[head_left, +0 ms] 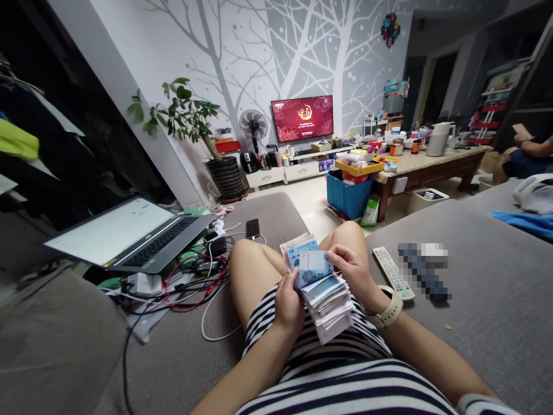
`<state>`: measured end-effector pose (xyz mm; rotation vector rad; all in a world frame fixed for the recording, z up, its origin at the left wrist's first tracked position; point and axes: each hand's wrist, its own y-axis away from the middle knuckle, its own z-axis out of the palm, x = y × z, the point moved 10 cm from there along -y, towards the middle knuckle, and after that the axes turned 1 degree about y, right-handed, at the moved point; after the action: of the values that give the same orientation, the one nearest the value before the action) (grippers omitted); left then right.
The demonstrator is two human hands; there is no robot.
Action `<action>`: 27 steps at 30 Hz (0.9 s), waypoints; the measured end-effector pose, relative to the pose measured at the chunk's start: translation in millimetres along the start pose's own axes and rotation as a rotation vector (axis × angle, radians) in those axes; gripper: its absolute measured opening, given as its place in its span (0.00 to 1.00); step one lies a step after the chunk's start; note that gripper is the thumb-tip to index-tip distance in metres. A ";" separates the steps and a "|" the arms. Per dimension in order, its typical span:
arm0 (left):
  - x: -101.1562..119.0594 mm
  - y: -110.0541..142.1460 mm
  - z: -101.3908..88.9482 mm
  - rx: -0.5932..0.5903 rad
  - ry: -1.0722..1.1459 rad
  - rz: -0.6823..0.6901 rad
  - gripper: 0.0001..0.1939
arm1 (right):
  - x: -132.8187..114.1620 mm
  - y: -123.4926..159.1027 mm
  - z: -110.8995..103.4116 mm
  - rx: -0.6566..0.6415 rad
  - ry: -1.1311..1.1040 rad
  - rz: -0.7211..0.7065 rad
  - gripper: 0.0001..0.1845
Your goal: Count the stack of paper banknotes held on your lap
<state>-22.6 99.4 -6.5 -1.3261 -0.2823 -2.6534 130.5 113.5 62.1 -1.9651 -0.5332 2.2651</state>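
I sit on a grey sofa with a thick stack of paper notes and cards (329, 305) on my lap. My left hand (288, 304) grips the stack's left side, thumb pressed on the top sheets. My right hand (352, 267), with a pale watch on its wrist, pinches the top blue-and-white card (311, 266) and lifts its far edge. Pink and blue sheets fan out behind that card.
An open laptop (129, 233) stands on the sofa (488, 276) at left amid tangled cables (190, 288). A phone (252, 227) lies ahead, a white remote (392, 271) at right. Beyond are a coffee table (432, 164), blue bin (345, 193), TV (302, 118), potted plant (224, 173). Another person sits at far right (525, 153).
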 end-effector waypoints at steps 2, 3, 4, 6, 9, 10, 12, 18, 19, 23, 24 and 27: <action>-0.5 -1.8 -3.3 0.014 -0.009 0.006 0.17 | -0.7 1.0 1.4 -0.012 -0.009 0.000 0.22; -0.1 -2.1 -4.1 0.016 -0.018 0.011 0.17 | -1.2 1.3 1.9 -0.015 -0.016 0.000 0.22; 0.5 -2.0 -4.4 0.016 -0.027 0.015 0.16 | -1.7 1.5 2.5 -0.019 -0.026 -0.001 0.22; 1.5 -1.3 -3.3 0.005 -0.040 0.018 0.16 | -2.8 1.6 3.6 -0.026 -0.049 -0.003 0.22; 4.3 0.7 -0.6 -0.006 -0.065 0.027 0.15 | -4.4 1.3 3.6 -0.024 -0.065 -0.009 0.22; 5.4 1.4 0.5 -0.008 -0.074 0.031 0.15 | -5.0 1.2 3.3 -0.021 -0.066 -0.013 0.22; 6.6 2.8 3.3 -0.018 -0.085 0.033 0.15 | -6.0 1.4 2.3 -0.009 -0.068 -0.020 0.22; 3.6 6.5 17.3 -0.114 -0.007 -0.009 0.17 | -1.9 1.7 4.2 -0.024 -0.085 0.014 0.24; 3.9 7.2 19.0 -0.126 -0.006 -0.010 0.18 | -0.6 1.0 3.8 -0.025 -0.090 0.017 0.24; 5.6 10.1 22.9 -0.153 -0.024 -0.021 0.19 | 3.5 -3.6 -5.3 0.032 -0.070 -0.004 0.23; 5.7 10.6 23.1 -0.156 -0.025 -0.026 0.19 | 5.0 -4.8 -7.2 0.043 -0.067 -0.004 0.23; 5.0 10.9 23.6 -0.166 -0.019 -0.039 0.19 | 10.9 -7.1 -9.0 0.053 -0.078 0.022 0.23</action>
<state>-4.8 94.3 12.5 -1.4068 -0.0926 -2.7499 136.4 125.2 53.2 -1.8736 -0.4557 2.3524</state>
